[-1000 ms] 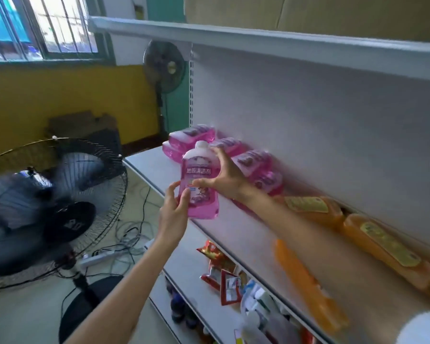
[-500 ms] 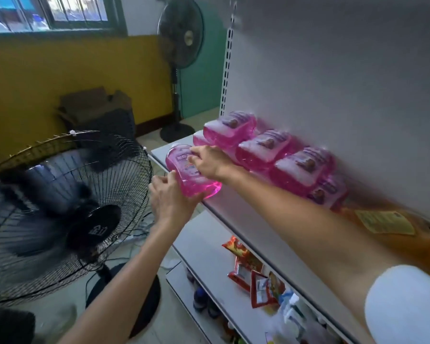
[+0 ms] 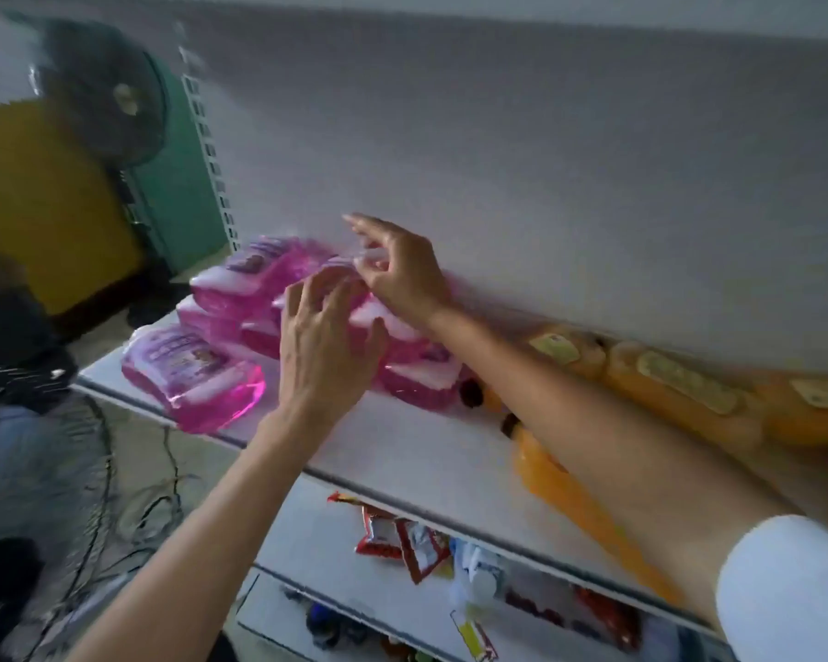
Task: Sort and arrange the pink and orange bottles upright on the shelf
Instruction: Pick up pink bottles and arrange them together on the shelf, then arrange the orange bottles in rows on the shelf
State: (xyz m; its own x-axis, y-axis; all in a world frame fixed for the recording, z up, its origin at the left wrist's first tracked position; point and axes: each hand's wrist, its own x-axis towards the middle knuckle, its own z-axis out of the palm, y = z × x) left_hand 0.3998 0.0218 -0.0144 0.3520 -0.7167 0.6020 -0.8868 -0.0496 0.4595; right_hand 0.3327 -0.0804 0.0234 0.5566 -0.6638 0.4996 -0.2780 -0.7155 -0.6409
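Both hands are off the pink bottle (image 3: pixel 192 375) they held half a second ago; it now lies flat, label up, at the near left corner of the shelf (image 3: pixel 402 451), base overhanging the front edge a bit. Left hand (image 3: pixel 326 341) is empty, fingers spread and straight, hovering over the pile of pink bottles (image 3: pixel 259 274). Right hand (image 3: pixel 397 269) is farther back at the top of that pile, index finger straight, other fingers bent by a white cap; motion blur, so can't tell if it's pinching it. Pile lies on its side, stacked against the back panel at far left. To the right, orange bottles (image 3: pixel 679 394) lie in a row along the back panel, and one more orange bottle (image 3: pixel 546 470) lies nearer the front, partly under the right forearm. Snack packets (image 3: pixel 402 537) sit on the shelf below. Standing fan (image 3: pixel 111 93) is at far left.
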